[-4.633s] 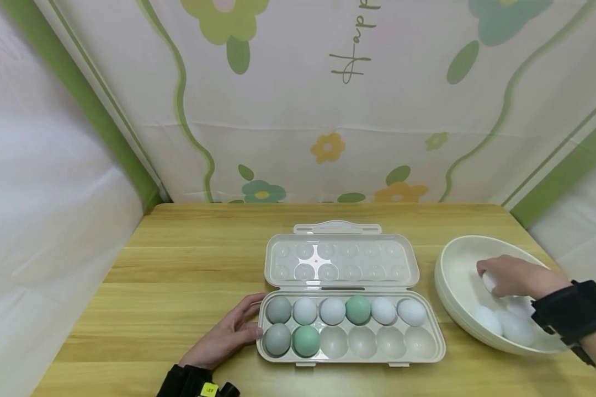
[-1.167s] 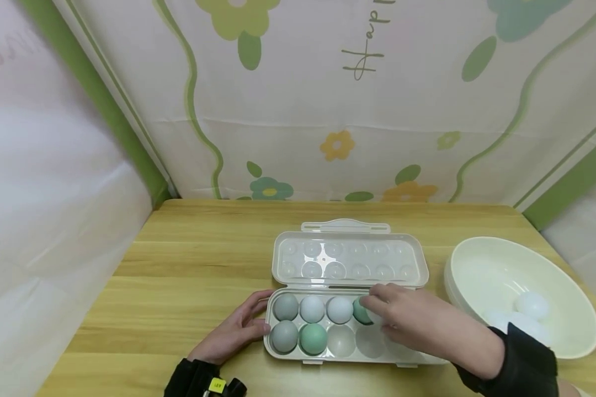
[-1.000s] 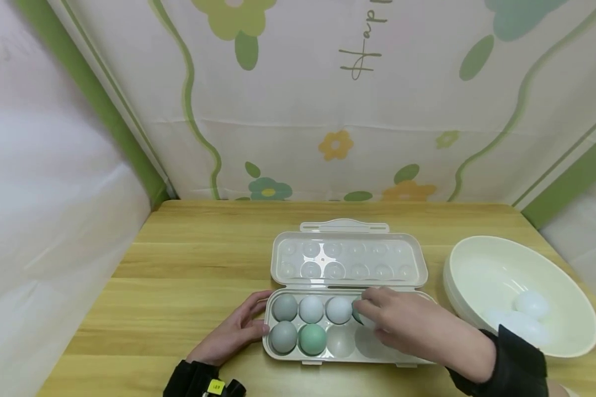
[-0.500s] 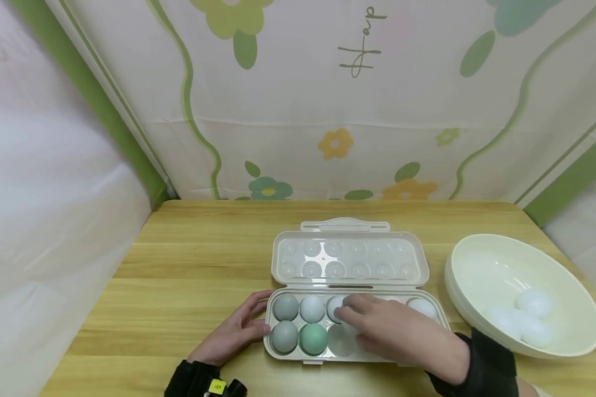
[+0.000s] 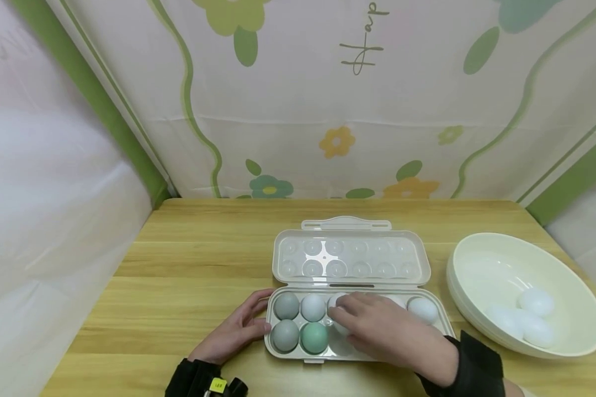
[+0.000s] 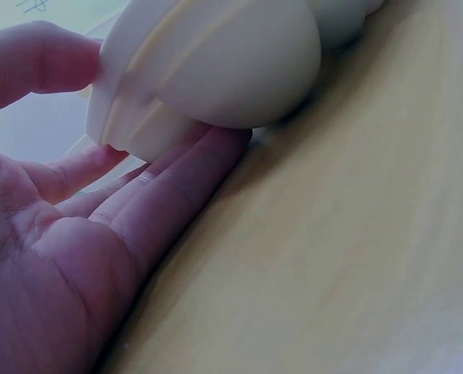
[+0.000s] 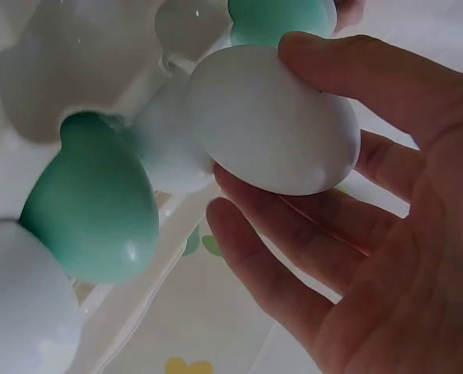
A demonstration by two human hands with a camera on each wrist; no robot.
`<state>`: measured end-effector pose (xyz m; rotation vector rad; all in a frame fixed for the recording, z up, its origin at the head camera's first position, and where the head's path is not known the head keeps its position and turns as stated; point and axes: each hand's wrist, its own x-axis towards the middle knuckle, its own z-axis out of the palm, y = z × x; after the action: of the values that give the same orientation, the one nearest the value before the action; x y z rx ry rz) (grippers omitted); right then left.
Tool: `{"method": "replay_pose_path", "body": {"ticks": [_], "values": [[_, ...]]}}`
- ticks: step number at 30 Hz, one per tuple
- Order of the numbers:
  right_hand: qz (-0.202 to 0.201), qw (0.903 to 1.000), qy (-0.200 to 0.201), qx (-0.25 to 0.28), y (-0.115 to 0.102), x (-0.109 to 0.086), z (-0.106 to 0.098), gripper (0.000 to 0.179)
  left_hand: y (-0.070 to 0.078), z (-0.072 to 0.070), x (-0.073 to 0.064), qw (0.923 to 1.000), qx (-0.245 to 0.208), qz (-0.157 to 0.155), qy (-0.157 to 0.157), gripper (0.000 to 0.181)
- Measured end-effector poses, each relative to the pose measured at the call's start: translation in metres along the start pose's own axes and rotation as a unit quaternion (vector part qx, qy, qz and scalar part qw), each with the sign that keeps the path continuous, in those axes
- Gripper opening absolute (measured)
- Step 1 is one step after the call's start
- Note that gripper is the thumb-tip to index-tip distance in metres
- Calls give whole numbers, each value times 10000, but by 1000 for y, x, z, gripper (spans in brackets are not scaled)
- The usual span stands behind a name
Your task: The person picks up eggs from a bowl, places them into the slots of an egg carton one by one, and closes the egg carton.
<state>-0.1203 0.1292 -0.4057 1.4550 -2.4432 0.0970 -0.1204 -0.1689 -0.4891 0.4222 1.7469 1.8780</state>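
My right hand (image 5: 377, 328) pinches a white egg (image 7: 274, 117) over the near row of the egg carton (image 5: 326, 347), just right of a green egg (image 5: 314, 337). In the right wrist view the thumb is on the egg's top and the fingers lie beneath. A white egg (image 7: 169, 148) and another green egg (image 7: 95, 202) sit in the far row beside it. My left hand (image 5: 230, 330) rests against the carton's left end, thumb at the rim and fairly straight fingers along its underside. Two grey eggs (image 5: 286, 305) fill the leftmost cups. The right hand hides several cups.
A cream bowl (image 5: 482, 264) with a few white eggs (image 5: 536, 301) stands to the right. The carton's clear lid (image 5: 351, 258) lies folded back on the wooden table (image 5: 198, 264). A flowered cloth (image 5: 288, 110) hangs behind the table's far edge.
My right hand has come from the bowl to the carton with a white egg, then shifted left along it and lowered toward the near row. The left hand has stayed at the carton's end.
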Motion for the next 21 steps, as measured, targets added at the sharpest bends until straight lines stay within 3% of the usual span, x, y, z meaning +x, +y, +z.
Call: {"method": "replay_pose_path", "body": {"ticks": [8,21], "values": [[-260,9978,466,-398,-5,3,10,27,0,0,0,10000,53,19,10,54],[-420,9985,222,-277,-10,3,13,19,1,0,0,10000,5,31,-16,54]]}}
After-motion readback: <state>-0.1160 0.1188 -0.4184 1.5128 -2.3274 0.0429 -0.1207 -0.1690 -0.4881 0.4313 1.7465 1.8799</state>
